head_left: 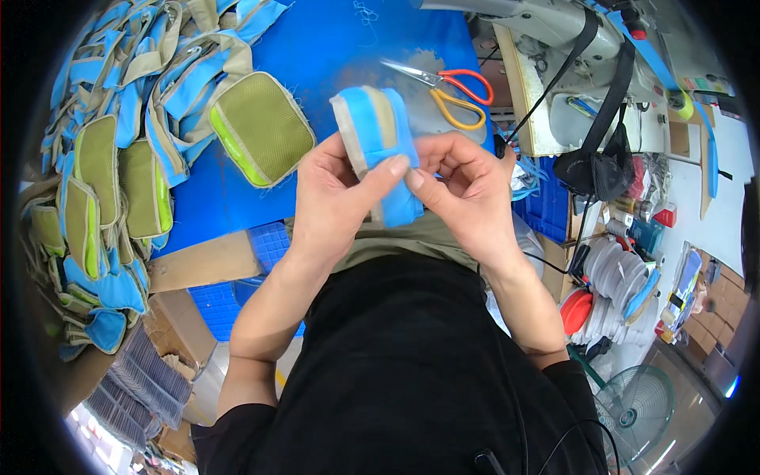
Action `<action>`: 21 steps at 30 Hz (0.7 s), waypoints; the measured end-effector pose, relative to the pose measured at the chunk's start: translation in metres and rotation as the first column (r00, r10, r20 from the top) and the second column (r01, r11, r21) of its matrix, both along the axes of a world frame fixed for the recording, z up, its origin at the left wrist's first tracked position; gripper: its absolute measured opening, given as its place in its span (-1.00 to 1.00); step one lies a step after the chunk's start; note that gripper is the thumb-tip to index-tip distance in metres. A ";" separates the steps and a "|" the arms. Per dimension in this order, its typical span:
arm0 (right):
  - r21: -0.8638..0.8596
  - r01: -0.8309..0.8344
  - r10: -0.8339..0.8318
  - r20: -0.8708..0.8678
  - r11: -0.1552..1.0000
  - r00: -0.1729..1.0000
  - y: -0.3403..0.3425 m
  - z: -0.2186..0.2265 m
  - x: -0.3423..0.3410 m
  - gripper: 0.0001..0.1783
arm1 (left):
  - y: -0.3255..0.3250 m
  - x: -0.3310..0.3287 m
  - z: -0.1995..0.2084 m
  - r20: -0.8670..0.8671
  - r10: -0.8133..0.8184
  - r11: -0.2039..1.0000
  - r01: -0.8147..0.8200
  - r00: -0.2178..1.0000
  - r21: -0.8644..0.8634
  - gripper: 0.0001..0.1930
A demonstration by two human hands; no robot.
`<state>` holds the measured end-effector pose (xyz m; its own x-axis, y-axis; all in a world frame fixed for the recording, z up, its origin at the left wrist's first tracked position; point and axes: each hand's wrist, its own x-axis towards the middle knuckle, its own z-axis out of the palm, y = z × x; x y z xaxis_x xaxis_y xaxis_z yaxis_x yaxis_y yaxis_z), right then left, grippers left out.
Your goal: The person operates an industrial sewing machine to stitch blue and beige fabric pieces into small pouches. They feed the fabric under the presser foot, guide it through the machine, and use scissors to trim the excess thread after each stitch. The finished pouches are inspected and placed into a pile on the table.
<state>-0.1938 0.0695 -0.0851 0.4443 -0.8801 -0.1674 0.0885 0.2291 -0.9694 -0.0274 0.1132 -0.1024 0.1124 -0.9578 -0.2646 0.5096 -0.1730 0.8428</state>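
Observation:
Both hands hold a blue fabric piece (pixel 400 127) with a grey-beige stripe and pale edging, raised over the near edge of the blue table. My left hand (pixel 332 182) grips its left side, thumb laid across the front. My right hand (pixel 467 178) pinches the right edge between thumb and fingers. Just beyond the hands lie scissors (pixel 451 89) with one red and one orange handle loop, blades apart and pointing left. A green mesh fabric pouch (pixel 264 129) with a lime stripe rests on the table left of my left hand.
At the left, a heap of blue and beige fabric straps (pixel 150 71) with more green pouches (pixel 98 166) hangs over the table edge. A sewing machine (pixel 546 28) stands at the far right. White rolls (pixel 613 273) and a fan (pixel 637 404) are at the right; a cardboard box (pixel 178 324) is below left.

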 end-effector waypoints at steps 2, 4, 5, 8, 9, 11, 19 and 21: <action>0.009 -0.012 0.013 -0.026 1.000 1.000 0.000 0.001 0.000 -0.77 | -0.001 0.001 -0.001 0.016 0.004 1.000 -0.004 1.000 -0.002 -0.71; 0.020 0.007 -0.006 -0.042 1.000 0.999 0.000 0.002 0.001 -0.78 | -0.002 0.003 -0.003 0.004 -0.007 1.000 0.007 1.000 0.009 -0.75; 0.025 0.017 -0.015 -0.050 1.000 0.999 -0.001 0.003 0.002 -0.78 | -0.002 0.004 -0.004 -0.001 -0.012 1.000 0.012 1.000 0.015 -0.76; 0.016 0.024 -0.024 -0.032 1.000 0.999 -0.001 0.002 0.003 -0.79 | -0.003 0.004 -0.008 -0.072 0.006 1.000 -0.005 0.997 0.005 -0.77; 0.017 0.032 -0.031 -0.030 0.999 0.999 -0.001 0.001 0.003 -0.80 | -0.003 0.004 -0.009 -0.086 -0.003 1.000 0.003 0.996 0.009 -0.77; 0.019 0.045 -0.045 -0.027 0.999 0.999 -0.001 -0.002 0.003 -0.82 | -0.003 0.005 -0.008 -0.114 -0.018 1.000 0.020 0.993 0.016 -0.76; 0.113 0.034 -0.038 0.029 0.993 0.999 -0.006 -0.009 0.000 -0.88 | -0.003 0.010 -0.003 -0.190 -0.098 0.989 0.117 0.977 0.088 -0.74; 0.154 0.032 -0.042 0.061 0.987 0.997 -0.005 -0.012 0.000 -0.89 | -0.003 0.012 -0.002 -0.230 -0.111 0.984 0.140 0.967 0.112 -0.73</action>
